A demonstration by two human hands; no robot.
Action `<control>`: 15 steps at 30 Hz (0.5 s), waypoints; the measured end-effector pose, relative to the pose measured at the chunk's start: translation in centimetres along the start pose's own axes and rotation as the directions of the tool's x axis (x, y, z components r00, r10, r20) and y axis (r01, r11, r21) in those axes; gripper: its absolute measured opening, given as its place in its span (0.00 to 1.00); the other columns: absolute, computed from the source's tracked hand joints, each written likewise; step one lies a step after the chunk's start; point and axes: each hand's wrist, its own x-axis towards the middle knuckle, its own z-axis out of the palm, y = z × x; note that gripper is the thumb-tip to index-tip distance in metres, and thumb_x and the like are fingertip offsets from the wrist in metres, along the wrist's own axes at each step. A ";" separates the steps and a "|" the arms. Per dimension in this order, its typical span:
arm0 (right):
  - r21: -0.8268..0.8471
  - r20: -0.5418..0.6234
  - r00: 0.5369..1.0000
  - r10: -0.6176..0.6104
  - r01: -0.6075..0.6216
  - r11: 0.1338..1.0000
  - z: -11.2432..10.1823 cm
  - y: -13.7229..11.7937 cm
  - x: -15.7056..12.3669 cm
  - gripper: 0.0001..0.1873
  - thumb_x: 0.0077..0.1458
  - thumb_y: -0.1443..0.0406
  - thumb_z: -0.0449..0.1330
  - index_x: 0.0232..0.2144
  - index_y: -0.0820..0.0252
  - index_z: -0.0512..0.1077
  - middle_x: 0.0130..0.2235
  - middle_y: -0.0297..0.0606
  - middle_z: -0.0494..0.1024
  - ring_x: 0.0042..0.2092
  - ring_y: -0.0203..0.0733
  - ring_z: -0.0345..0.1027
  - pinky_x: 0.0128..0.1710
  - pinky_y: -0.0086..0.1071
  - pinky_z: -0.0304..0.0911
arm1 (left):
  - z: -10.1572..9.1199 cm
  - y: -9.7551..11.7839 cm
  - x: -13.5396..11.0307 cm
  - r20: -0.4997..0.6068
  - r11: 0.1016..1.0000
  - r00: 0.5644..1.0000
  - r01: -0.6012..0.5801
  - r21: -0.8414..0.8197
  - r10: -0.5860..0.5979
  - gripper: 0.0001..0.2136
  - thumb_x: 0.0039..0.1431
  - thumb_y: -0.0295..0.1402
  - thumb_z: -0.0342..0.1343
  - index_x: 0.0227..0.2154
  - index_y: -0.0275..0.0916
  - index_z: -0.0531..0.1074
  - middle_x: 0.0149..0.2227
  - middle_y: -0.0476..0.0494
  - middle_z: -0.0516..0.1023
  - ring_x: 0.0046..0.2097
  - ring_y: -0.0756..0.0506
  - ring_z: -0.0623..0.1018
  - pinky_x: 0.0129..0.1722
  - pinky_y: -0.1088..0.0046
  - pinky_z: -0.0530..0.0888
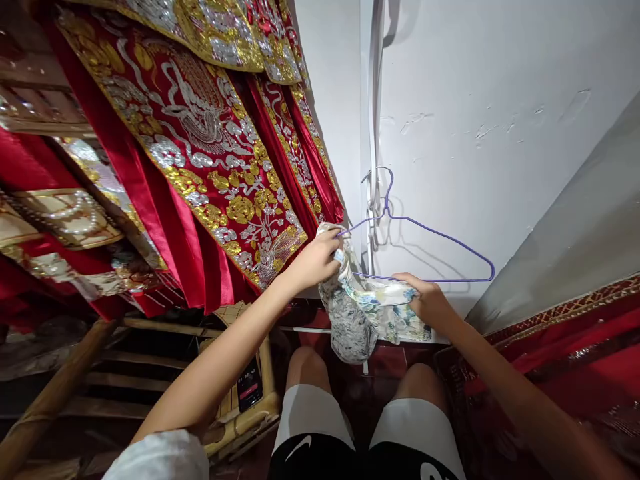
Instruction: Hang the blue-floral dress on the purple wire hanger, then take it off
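One floral garment [350,327] hung bunched at one purple hanger [387,211], whose left end looked tucked inside; the right end was bare, not yet covered. Your left hand [317,260] had its fingers closed on the garment; your right hand [429,305] had its fingers pinched on its edge.

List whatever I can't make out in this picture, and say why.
In the head view:
Purple hanger, one end: hidden by the left hand and floral garment.
Small pale tag near that hand: any print too small to read.
Red embroidered cloth: top cut off by upper edge.
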 end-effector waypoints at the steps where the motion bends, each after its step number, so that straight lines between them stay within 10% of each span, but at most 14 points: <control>1: 0.007 0.017 1.000 -0.003 0.003 1.000 0.4 -0.6 -0.1 0.32 0.41 0.71 0.52 0.50 0.55 0.77 0.34 0.36 0.82 0.31 0.44 0.70 0.34 0.32 0.64 | 0.2 0.2 0.5 -0.046 1.000 0.999 0.003 0.007 -0.002 0.06 0.52 0.24 0.51 0.33 0.39 0.68 0.53 0.33 0.74 0.57 0.36 0.72 0.60 0.53 0.68; 5: -0.036 -0.141 0.983 0.119 -0.126 0.991 -0.7 -2.1 -1.0 0.40 0.43 0.70 0.54 0.61 0.52 0.71 0.29 0.33 0.80 0.25 0.41 0.64 0.27 0.31 0.61 | 0.2 0.2 1.4 -0.137 0.994 0.985 0.102 -0.036 -0.107 0.15 0.61 0.29 0.49 0.50 0.38 0.68 0.42 0.40 0.79 0.41 0.42 0.77 0.46 0.62 0.73; 9: 0.072 -0.493 0.838 0.231 -0.226 0.972 -6.1 -1.0 -0.8 0.48 0.44 0.67 0.60 0.70 0.57 0.58 0.27 0.30 0.77 0.23 0.37 0.60 0.24 0.29 0.58 | -0.9 -0.3 1.5 -0.107 0.978 0.991 0.062 -0.199 -0.084 0.13 0.63 0.32 0.50 0.45 0.37 0.77 0.43 0.41 0.82 0.44 0.41 0.79 0.49 0.61 0.73; 12: 0.165 -0.394 0.861 0.323 -0.279 0.946 -11.3 0.3 0.3 0.31 0.41 0.63 0.67 0.51 0.63 0.78 0.27 0.34 0.78 0.26 0.37 0.65 0.26 0.29 0.60 | -2.5 -0.9 2.2 0.026 0.858 0.985 0.163 -0.487 -0.172 0.10 0.59 0.34 0.58 0.36 0.35 0.81 0.36 0.41 0.83 0.40 0.41 0.80 0.46 0.62 0.74; 15: 0.269 -0.153 0.899 0.410 -0.362 0.893 -14.7 0.7 1.2 0.19 0.41 0.55 0.71 0.29 0.66 0.81 0.26 0.41 0.79 0.26 0.39 0.70 0.27 0.34 0.62 | -3.9 -2.2 3.2 0.330 0.539 0.888 0.456 -0.708 -0.319 0.08 0.52 0.32 0.65 0.32 0.32 0.82 0.30 0.35 0.82 0.34 0.37 0.81 0.39 0.57 0.77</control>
